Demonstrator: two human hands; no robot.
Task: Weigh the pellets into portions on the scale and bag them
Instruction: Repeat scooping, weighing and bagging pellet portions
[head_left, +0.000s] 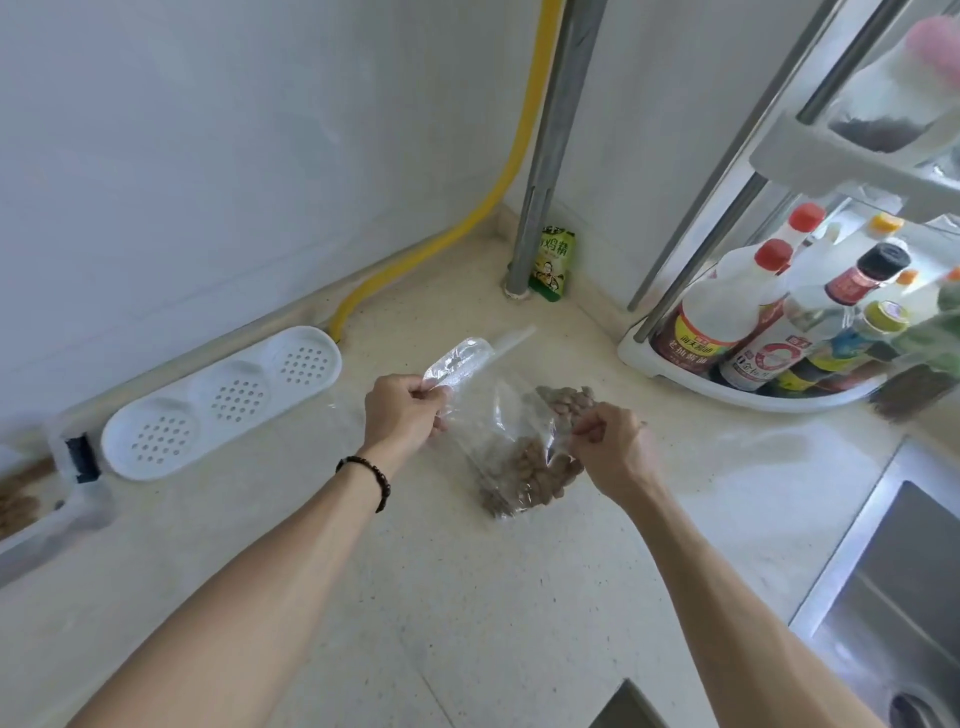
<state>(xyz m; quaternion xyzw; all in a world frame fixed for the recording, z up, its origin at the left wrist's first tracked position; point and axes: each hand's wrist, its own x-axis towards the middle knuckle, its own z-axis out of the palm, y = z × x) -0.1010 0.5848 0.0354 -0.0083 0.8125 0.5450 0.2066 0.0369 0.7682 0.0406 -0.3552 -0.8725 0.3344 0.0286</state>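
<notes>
Now, left hand (402, 413) and right hand (610, 441) pinching clear bag (498, 415), brown pellets (530, 473) inside

**Materials & finish**

Bag (511, 410): clear, glossy, crinkled plastic film. Pellets (530, 470): brown, matt, rough-looking. Desk (467, 597): pale speckled stone, smooth w/ slight sheen. Tray (218, 402): white perforated plastic. Sink (893, 561): brushed metal.
</notes>
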